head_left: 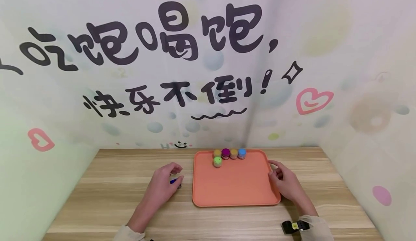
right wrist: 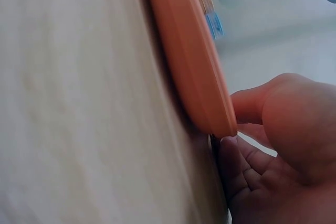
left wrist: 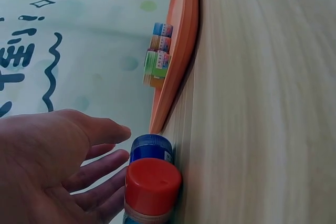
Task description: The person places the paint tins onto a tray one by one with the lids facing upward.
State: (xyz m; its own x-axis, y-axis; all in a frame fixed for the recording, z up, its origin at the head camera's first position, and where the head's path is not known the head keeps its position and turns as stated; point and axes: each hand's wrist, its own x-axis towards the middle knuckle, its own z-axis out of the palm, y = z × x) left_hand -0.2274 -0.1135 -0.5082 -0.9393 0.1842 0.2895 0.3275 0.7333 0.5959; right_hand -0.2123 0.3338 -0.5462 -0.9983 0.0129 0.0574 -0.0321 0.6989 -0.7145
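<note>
An orange tray lies on the table. My right hand grips its right rim, thumb on the upper side and fingertips at the lower edge. Left of the tray, my left hand is spread, its thumb apart from its fingers. Beside those fingers stand a blue-lidded jar and a red-lidded jar. The head view shows a bit of the blue lid beside the hand; the red one is hidden there. On the tray's far side sit a green-lidded jar, a purple-lidded jar and a light-blue-lidded jar.
Two yellow-orange-lidded jars, one between the purple and light-blue ones, share the tray's back row. A wood-grain table reaches back to a printed wall. A black strap circles the right wrist.
</note>
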